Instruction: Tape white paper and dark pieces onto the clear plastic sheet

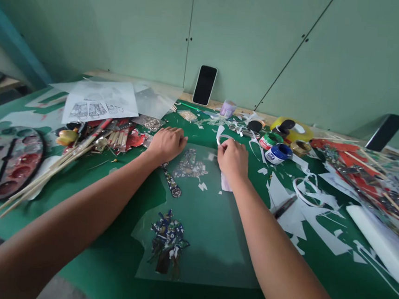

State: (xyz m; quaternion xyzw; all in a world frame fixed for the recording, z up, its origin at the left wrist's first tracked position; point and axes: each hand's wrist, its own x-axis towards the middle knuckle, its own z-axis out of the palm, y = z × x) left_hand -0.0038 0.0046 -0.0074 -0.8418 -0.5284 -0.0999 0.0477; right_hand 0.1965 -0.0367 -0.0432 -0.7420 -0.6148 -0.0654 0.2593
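Pressing one clear sheet: left hand fisted; right hand grip holding one tape ring.

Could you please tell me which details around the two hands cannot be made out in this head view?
- Right hand: its fingers curl over a small white tape ring; the grip is hidden.
- Left hand: knuckles cover whatever lies under it on the clear plastic sheet.
- Painted cut-out figure: details too small.
- Round paint palette: cut off by the left edge.
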